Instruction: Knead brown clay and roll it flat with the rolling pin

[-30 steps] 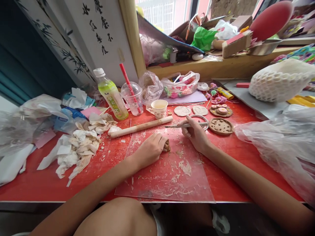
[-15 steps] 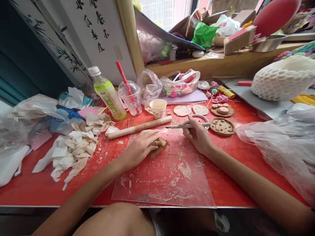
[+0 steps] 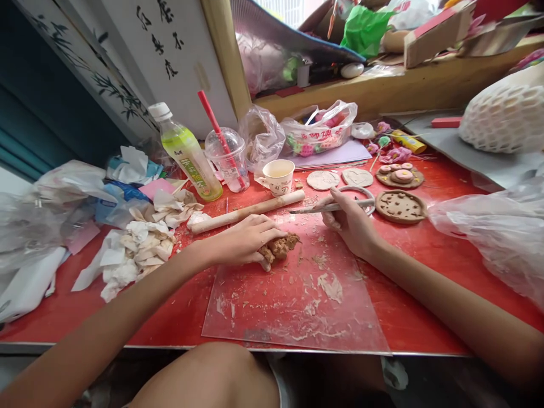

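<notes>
My left hand (image 3: 243, 241) rests on a brown lump of clay (image 3: 281, 247) and grips its left side, on a clear plastic sheet (image 3: 297, 306) smeared with clay bits. My right hand (image 3: 351, 224) holds a thin metal-tipped tool (image 3: 323, 208) that points left, just behind the sheet. A wooden rolling pin (image 3: 246, 212) lies behind my left hand. Flat clay pieces lie to the right: a brown round disc with dots (image 3: 400, 206), two pale discs (image 3: 323, 180), and a plate with pink pieces (image 3: 399, 176).
On the red table (image 3: 425, 255) are a paper cup (image 3: 278, 176), a green drink bottle (image 3: 187, 153), a plastic cup with a red straw (image 3: 225, 158), crumpled tissues (image 3: 140, 249) at left, plastic bags (image 3: 493, 238) at right and a cluttered sill behind. My knee (image 3: 208, 379) is below the table edge.
My left hand opened from a fist over the clay and pressed it, and the lump now shows more to its right. The right hand kept its tool almost still. The view tilted down.
</notes>
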The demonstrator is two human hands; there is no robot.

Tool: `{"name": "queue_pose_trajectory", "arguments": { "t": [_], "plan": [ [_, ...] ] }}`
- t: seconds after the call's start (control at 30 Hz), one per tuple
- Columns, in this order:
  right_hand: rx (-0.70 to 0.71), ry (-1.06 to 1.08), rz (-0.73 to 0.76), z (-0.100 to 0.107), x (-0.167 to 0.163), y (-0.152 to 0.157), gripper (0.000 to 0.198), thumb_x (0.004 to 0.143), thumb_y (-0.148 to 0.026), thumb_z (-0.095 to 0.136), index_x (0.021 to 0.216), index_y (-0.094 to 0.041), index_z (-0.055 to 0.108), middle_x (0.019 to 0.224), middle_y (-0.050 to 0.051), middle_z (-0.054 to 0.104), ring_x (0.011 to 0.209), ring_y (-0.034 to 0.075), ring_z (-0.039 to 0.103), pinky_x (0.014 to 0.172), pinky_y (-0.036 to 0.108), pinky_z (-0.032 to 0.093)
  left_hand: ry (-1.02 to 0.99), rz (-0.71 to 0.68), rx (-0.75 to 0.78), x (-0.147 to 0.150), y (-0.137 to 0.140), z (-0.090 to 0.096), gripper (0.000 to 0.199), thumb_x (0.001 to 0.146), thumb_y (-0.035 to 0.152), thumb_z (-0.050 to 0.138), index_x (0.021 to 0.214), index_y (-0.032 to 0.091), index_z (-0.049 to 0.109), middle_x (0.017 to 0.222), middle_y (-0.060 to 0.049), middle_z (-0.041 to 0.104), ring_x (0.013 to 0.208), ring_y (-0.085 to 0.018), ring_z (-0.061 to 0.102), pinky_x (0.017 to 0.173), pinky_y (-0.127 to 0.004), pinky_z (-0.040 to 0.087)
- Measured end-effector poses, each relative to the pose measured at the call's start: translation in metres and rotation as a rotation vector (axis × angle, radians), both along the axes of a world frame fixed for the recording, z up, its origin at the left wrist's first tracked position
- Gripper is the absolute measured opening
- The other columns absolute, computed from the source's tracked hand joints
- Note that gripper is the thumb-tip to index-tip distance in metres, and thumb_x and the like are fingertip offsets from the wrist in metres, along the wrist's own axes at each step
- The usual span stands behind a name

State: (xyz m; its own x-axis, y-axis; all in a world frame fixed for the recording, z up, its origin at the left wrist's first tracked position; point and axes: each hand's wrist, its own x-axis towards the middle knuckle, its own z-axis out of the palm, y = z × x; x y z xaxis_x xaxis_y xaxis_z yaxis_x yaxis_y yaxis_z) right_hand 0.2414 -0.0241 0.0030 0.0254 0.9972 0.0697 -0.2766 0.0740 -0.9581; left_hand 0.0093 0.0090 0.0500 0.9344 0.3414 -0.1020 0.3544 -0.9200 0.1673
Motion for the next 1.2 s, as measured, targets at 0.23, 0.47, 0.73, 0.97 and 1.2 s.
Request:
{"name": "queue_pose_trajectory", "arguments": {
  "t": [0.23,0.47,0.73,0.97,1.2],
  "plan": [
    [-0.001,-0.02,-0.022,-0.003,-0.002,0.002,0.04,0.083,-0.053,0.047,0.064,-0.021,0.062,0.045,-0.003,0.032,0.043,0.009,0.023,0.045,0.029,0.013,-0.07,0.129,0.263,0.006,-0.018,-0.019,0.018,0.083,0.012,0.041,0.091,0.012,0.057,0.092,-0.01,0.055,0.088,-0.022,0.044,0.087,-0.036,0.037],
    [0.027,-0.022,-0.046,0.0,-0.006,0.0,0.044,0.081,-0.058,0.047,0.065,-0.02,0.062,0.046,-0.004,0.03,0.043,0.009,0.022,0.046,0.029,0.013,-0.147,0.15,0.493,0.025,-0.025,-0.035,0.025,0.084,0.006,0.032,0.078,0.012,0.055,0.08,-0.011,0.053,0.079,-0.022,0.042,0.079,-0.036,0.038],
    [0.002,0.065,-0.037,0.0,0.001,0.0,0.044,0.082,-0.058,0.047,0.067,-0.02,0.062,0.045,-0.004,0.033,0.042,0.008,0.023,0.046,0.029,0.011,0.062,0.15,0.205,0.002,-0.024,0.01,0.046,0.082,0.042,0.058,0.119,0.017,0.05,0.119,-0.01,0.053,0.113,-0.028,0.043,0.096,-0.041,0.033],
    [-0.004,0.066,-0.021,0.0,0.002,0.001,0.04,0.08,-0.056,0.051,0.065,-0.02,0.06,0.044,-0.004,0.034,0.042,0.008,0.024,0.045,0.029,0.012,0.035,-0.095,0.08,-0.003,-0.02,0.034,0.055,0.089,0.008,0.042,0.137,0.033,0.031,0.143,0.001,0.038,0.135,-0.013,0.029,0.112,-0.034,0.018],
    [-0.015,0.082,-0.036,0.001,0.004,0.001,0.045,0.079,-0.06,0.05,0.064,-0.019,0.06,0.042,-0.005,0.034,0.04,0.007,0.023,0.043,0.028,0.012,0.135,-0.444,0.313,0.031,0.01,0.025,0.034,0.093,0.014,0.039,0.125,0.02,0.048,0.119,-0.008,0.06,0.117,-0.018,0.051,0.103,-0.033,0.032]
  ]
}}
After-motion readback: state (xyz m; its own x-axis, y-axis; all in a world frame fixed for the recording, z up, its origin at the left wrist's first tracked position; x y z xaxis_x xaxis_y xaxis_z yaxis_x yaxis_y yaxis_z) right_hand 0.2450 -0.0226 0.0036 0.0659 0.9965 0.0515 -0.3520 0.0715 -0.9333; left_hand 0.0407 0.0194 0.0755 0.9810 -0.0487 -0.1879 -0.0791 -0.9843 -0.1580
